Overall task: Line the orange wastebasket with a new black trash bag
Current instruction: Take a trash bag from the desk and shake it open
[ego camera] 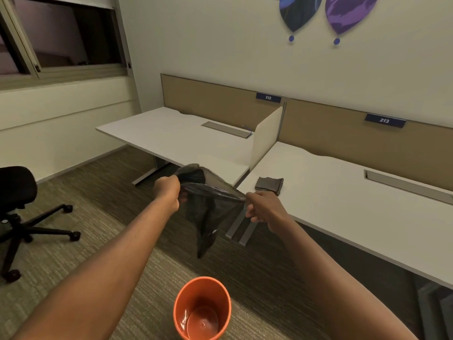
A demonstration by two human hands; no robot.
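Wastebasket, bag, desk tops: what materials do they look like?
Wastebasket: likely moulded plastic, glossy orange; highlights glint on its inner floor.
Trash bag: thin black plastic film, semi-sheer, creasing where both hands stretch it.
Desk: probably laminate, matte off-white, no visible grain.

warm, even indoor light, window (61,35) dark; a glare spot inside the wastebasket (202,309) below the hands, soft overall blur, edges bending outward.
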